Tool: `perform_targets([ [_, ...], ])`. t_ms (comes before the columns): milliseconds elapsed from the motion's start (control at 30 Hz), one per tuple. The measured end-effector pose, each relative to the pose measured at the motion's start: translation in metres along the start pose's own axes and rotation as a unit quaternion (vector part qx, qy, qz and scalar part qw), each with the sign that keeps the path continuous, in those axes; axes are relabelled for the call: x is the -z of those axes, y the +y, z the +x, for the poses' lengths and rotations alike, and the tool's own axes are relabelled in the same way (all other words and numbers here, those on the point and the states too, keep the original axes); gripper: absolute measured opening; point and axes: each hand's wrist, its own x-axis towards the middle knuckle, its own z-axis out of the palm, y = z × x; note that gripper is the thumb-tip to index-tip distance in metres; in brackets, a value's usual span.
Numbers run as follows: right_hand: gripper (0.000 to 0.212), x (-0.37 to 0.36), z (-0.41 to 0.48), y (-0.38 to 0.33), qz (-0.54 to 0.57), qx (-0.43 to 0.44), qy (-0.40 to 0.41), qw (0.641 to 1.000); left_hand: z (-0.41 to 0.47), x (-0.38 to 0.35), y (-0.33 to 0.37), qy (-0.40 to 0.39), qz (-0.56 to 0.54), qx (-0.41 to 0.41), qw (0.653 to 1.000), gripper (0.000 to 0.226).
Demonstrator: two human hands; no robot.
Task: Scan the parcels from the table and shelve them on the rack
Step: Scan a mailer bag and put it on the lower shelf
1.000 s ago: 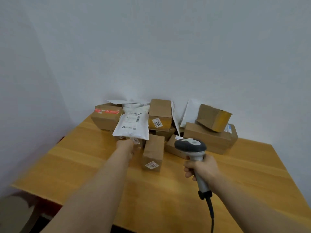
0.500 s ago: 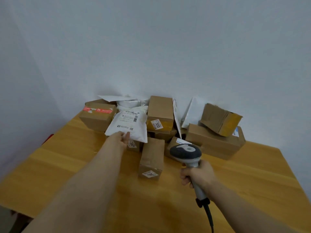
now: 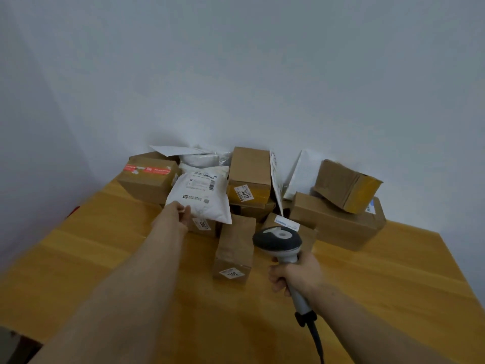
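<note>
A white poly mailer [image 3: 203, 194] with a printed label leans on the heap of parcels at the back of the wooden table [image 3: 380, 285]. My left hand [image 3: 177, 214] pinches its lower left corner. My right hand [image 3: 296, 275] grips the handle of a grey barcode scanner [image 3: 278, 241], head pointing toward the parcels, its cable trailing down toward me. A narrow brown box [image 3: 235, 249] with a small label lies between my two hands.
Several cardboard boxes are piled against the wall: one with red tape [image 3: 148, 179] at left, one labelled 3013 [image 3: 249, 177] in the middle, a long box [image 3: 338, 222] with a tilted box [image 3: 346, 185] on it at right. More white mailers [image 3: 301, 174] lean behind.
The camera has come closer to the pile. My left hand has taken the mailer's lower corner and lifted it slightly. The scanner hand has stayed in place.
</note>
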Motion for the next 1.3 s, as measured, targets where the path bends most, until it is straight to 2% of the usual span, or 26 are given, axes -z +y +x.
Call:
perform_targets([
  [200,0.012,0.004,-0.012,-0.013,0.011,0.027,0.019,0.999,-0.050,0.005,0.011,-0.061,0.036,-0.017,0.997,0.013],
  [367,0.015,0.013,-0.035,-0.025,0.075,0.079,0.049,0.993,-0.105,0.026,0.007,-0.111,0.034,-0.028,0.993,0.015],
  [533,0.026,0.029,-0.066,-0.034,0.164,0.123,0.074,0.976,-0.157,0.044,-0.022,-0.207,0.087,0.010,0.974,0.024],
  [633,0.027,0.047,-0.086,-0.034,0.213,0.136,0.078,0.964,-0.184,0.056,-0.046,-0.272,0.130,0.059,0.952,0.032],
  [700,0.029,0.060,-0.098,-0.032,0.249,0.136,0.071,0.956,-0.198,0.064,-0.059,-0.307,0.171,0.092,0.932,0.038],
  [767,0.031,0.071,-0.108,-0.028,0.265,0.135,0.069,0.952,-0.214,0.067,-0.068,-0.314,0.298,0.100,0.896,0.038],
  [867,0.033,0.085,-0.120,-0.023,0.239,0.142,0.080,0.957,-0.238,0.067,-0.074,-0.324,0.539,0.059,0.776,0.040],
  [900,0.033,0.089,-0.123,-0.021,0.232,0.145,0.082,0.958,-0.244,0.065,-0.074,-0.335,0.566,0.052,0.752,0.044],
  [933,0.032,0.093,-0.126,-0.020,0.226,0.147,0.083,0.959,-0.248,0.063,-0.074,-0.360,0.561,0.049,0.744,0.048],
  [967,0.032,0.097,-0.129,-0.019,0.220,0.150,0.079,0.961,-0.251,0.061,-0.073,-0.393,0.528,0.047,0.751,0.052],
  [1000,0.031,0.100,-0.132,-0.018,0.214,0.151,0.072,0.962,-0.253,0.057,-0.073,-0.419,0.474,0.043,0.773,0.055],
  [1067,0.031,0.106,-0.139,-0.017,0.204,0.150,0.059,0.966,-0.259,0.049,-0.072,-0.421,0.379,0.012,0.824,0.060],
  [1133,0.029,0.110,-0.144,-0.018,0.200,0.155,0.052,0.966,-0.267,0.041,-0.075,-0.371,0.367,-0.047,0.852,0.061],
  [1200,0.029,0.113,-0.151,-0.019,0.184,0.175,0.051,0.966,-0.273,0.037,-0.078,-0.314,0.386,-0.111,0.860,0.055],
  [1300,0.020,0.119,-0.160,-0.020,0.123,0.202,0.024,0.971,-0.277,0.031,-0.081,-0.244,0.393,-0.160,0.872,0.043],
])
